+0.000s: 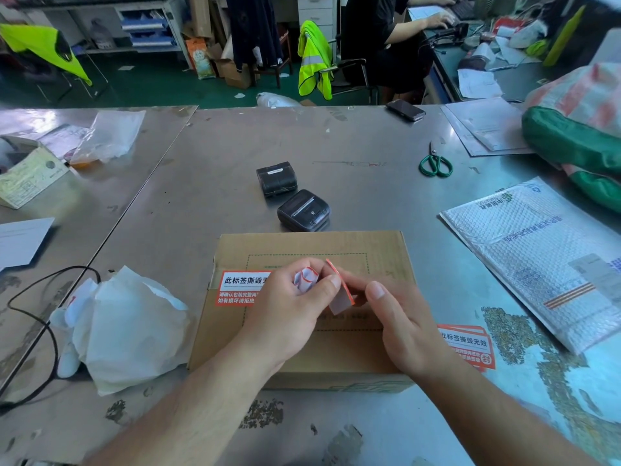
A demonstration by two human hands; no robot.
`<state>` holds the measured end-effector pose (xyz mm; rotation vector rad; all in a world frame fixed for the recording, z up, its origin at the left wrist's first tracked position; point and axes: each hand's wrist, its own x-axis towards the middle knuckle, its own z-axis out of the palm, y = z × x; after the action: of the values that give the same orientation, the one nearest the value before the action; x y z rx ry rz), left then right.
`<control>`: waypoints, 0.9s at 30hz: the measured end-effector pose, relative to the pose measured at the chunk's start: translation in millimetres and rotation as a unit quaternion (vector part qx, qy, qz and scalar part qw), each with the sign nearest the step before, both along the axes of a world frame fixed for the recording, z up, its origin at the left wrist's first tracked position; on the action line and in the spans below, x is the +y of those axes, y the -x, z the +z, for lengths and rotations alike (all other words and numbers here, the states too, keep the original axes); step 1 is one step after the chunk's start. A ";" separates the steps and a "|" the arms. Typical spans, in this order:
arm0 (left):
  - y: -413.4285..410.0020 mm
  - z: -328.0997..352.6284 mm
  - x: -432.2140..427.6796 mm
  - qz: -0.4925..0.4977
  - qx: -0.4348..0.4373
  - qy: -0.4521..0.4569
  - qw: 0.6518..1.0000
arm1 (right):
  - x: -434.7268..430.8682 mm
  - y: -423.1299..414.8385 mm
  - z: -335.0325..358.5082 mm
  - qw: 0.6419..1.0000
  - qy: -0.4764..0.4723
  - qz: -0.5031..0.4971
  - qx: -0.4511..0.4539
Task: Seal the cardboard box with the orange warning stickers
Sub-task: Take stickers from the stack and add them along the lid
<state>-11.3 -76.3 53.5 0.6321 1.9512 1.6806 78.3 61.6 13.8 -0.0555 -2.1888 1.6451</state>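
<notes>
Left hand (291,306) and right hand (401,319) over cardboard box (302,247), sticker (340,299) between thumbs.

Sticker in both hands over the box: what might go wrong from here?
1. The orange-edged sticker, pinched between the left hand and right hand, may fold onto itself.
2. The crumpled white backing scrap in the left hand could catch its adhesive.
3. It may also land crooked on the brown cardboard box.
</notes>
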 end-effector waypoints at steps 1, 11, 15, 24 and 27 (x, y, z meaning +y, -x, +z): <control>0.0 0.5 0.0 -0.003 0.000 0.002 1.000 | -0.1 0.2 0.5 1.000 -0.003 0.000 -0.001; 5.7 -3.6 -1.4 -0.002 0.033 0.045 0.998 | -1.1 1.0 0.9 1.000 -0.003 0.016 -0.012; 7.4 -3.4 -1.5 0.011 0.045 0.071 0.996 | -1.9 0.9 4.4 1.000 -0.006 0.016 -0.001; 6.2 0.4 -0.9 0.017 0.034 0.073 0.997 | -1.2 0.7 1.8 1.000 0.015 0.010 -0.013; 5.5 0.0 0.0 0.015 0.044 0.072 0.996 | -1.4 0.2 3.6 0.999 0.035 0.007 -0.019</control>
<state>-16.7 -76.3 53.5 0.6351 2.1307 1.5355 78.1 60.1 17.4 -0.0922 -2.1645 1.7410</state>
